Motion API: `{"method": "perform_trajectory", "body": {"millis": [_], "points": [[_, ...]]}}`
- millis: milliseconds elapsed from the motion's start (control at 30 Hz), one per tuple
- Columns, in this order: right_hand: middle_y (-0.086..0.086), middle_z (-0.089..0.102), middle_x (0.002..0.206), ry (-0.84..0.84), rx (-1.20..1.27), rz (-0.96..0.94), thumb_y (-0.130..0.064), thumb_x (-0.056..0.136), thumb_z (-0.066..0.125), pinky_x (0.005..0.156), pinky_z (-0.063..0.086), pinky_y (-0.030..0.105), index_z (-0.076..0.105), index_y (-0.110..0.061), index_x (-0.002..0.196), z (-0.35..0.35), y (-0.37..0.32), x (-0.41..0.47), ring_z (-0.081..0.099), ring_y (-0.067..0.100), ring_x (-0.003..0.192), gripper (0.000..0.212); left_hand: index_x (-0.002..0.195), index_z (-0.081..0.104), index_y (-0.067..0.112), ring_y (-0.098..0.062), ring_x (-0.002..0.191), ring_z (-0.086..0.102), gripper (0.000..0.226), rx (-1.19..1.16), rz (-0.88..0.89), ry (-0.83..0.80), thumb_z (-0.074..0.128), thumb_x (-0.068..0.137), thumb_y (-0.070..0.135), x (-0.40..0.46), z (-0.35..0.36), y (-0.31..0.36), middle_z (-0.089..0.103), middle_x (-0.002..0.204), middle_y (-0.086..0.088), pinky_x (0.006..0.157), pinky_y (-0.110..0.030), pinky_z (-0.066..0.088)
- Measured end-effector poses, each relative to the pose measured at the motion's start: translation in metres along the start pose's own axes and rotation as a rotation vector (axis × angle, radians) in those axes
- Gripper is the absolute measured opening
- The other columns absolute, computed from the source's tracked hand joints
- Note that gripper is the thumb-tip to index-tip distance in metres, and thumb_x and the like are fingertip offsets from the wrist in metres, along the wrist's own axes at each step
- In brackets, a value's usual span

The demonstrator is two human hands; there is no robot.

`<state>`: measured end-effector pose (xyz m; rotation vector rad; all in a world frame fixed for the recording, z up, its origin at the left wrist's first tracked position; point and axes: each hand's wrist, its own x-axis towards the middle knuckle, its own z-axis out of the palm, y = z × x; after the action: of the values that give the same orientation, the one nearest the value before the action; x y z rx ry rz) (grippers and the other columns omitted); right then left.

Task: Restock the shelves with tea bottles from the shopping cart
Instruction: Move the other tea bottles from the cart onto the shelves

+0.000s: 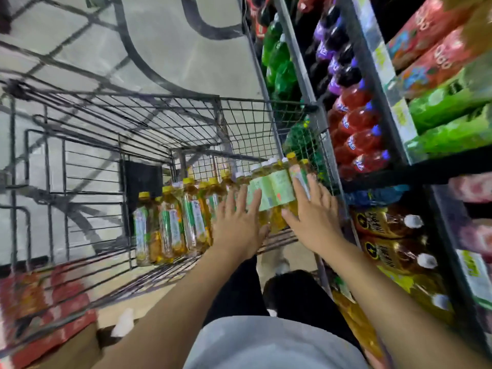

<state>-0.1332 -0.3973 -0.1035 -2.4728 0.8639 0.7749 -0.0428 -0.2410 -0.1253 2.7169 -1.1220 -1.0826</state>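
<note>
At the far left, red cartons [40,307] are sitting low by the floor, outside the wire shopping cart [165,118]. Inside the cart, amber tea bottles [170,225] with yellow caps are standing in a row along its right side, running toward the shelving.

The left hand [237,225] is lying flat against the row with fingers straight, gripping nothing. Just beside it, the right hand [311,211] is pressing straight, spread fingers against a green-labelled cluster of bottles [271,193], which looks like a wrapped pack, though blur makes that uncertain. Neither hand is curled round anything.

To lift cleanly, both palms should probably be squeezing inward from opposite ends, low enough that the bottles are not fanning apart, and clearing the cart's wire rim before swinging right.

Further right, the dark metal shelves [372,83] are holding green, purple and red soft drink bottles [356,123], with brown bottles [386,222] below. The pale tiled floor [159,35] is showing through the wire.
</note>
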Motion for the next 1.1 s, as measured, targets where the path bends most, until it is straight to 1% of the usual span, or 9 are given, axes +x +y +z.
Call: {"method": "perform_trajectory", "body": {"millis": [233,300,467,567,633,700,867,1000,1100], "points": [[0.005,-0.007,0.170,-0.079,0.266,0.127,-0.038,0.099,0.062,0.122,0.017,0.046,-0.001,-0.028,0.163,0.021,0.011,0.071,0.002,0.034,0.155,0.090,0.162,-0.011,0.028,-0.041,0.155,-0.003,0.098,-0.356,-0.111,-0.171,0.059,0.097,0.052,0.090,0.028,-0.007,-0.006,0.170,-0.011,0.122,-0.060,0.021],[0.010,0.000,0.168,-0.130,0.335,0.157,-0.029,0.095,0.069,0.119,0.023,0.042,-0.002,-0.027,0.162,0.029,0.016,0.089,0.013,0.035,0.153,0.098,0.162,-0.010,0.026,-0.045,0.154,0.000,0.105,-0.498,-0.156,-0.203,0.068,0.094,0.045,0.111,0.039,-0.008,-0.004,0.168,-0.016,0.123,-0.059,0.019],[0.011,0.019,0.162,-0.214,0.388,0.194,-0.016,0.090,0.076,0.097,0.034,0.023,-0.003,-0.022,0.162,0.034,0.020,0.125,0.037,0.031,0.142,0.107,0.162,-0.007,0.019,-0.032,0.149,0.024,0.113,-0.858,-0.359,-0.179,0.077,0.088,0.032,0.130,0.060,0.003,0.011,0.163,-0.017,0.116,-0.044,0.030],[0.007,0.024,0.159,-0.272,0.463,0.251,-0.020,0.086,0.079,0.110,0.033,0.034,-0.001,-0.031,0.162,0.046,0.009,0.137,0.032,0.032,0.143,0.111,0.162,-0.002,0.021,-0.033,0.148,0.027,0.102,-0.972,-0.443,-0.136,0.072,0.092,0.026,0.135,0.075,0.010,0.005,0.164,-0.014,0.119,-0.051,0.032],[0.006,0.025,0.157,-0.219,0.455,0.314,-0.023,0.083,0.081,0.118,0.031,0.049,0.005,-0.031,0.162,0.056,0.005,0.142,0.029,0.033,0.144,0.109,0.158,0.009,0.021,-0.036,0.137,0.040,0.094,-1.004,-0.509,-0.096,0.073,0.090,0.031,0.137,0.083,0.014,0.014,0.159,-0.012,0.108,-0.058,0.044],[0.006,0.028,0.155,-0.147,0.449,0.378,-0.023,0.083,0.079,0.117,0.033,0.054,0.017,-0.025,0.160,0.063,0.005,0.147,0.030,0.035,0.144,0.099,0.152,0.017,0.020,-0.038,0.128,0.046,0.094,-0.968,-0.568,-0.092,0.080,0.084,0.039,0.139,0.089,0.018,0.024,0.149,-0.012,0.104,-0.063,0.045],[0.011,0.038,0.138,-0.053,0.467,0.438,-0.021,0.084,0.078,0.102,0.049,0.046,0.044,-0.014,0.133,0.068,-0.003,0.166,0.046,0.035,0.127,0.060,0.156,0.012,0.016,-0.038,0.134,0.040,0.111,-0.820,-0.632,-0.060,0.086,0.078,0.040,0.140,0.097,0.029,0.028,0.147,-0.013,0.107,-0.061,0.039],[0.014,0.050,0.130,-0.032,0.408,0.397,-0.021,0.084,0.081,0.093,0.052,0.041,0.053,-0.010,0.123,0.058,0.003,0.183,0.056,0.033,0.116,0.050,0.158,0.011,0.014,-0.033,0.134,0.039,0.114,-0.830,-0.576,0.015,0.088,0.076,0.032,0.135,0.106,0.029,0.029,0.146,-0.013,0.111,-0.049,0.040],[0.013,0.051,0.131,-0.027,0.262,0.291,-0.021,0.083,0.083,0.085,0.045,0.034,0.054,-0.008,0.126,0.056,0.007,0.180,0.054,0.029,0.119,0.053,0.159,0.009,0.016,-0.030,0.136,0.038,0.113,-0.849,-0.556,0.043,0.087,0.079,0.033,0.132,0.110,0.028,0.028,0.147,-0.010,0.108,-0.046,0.045]]}}
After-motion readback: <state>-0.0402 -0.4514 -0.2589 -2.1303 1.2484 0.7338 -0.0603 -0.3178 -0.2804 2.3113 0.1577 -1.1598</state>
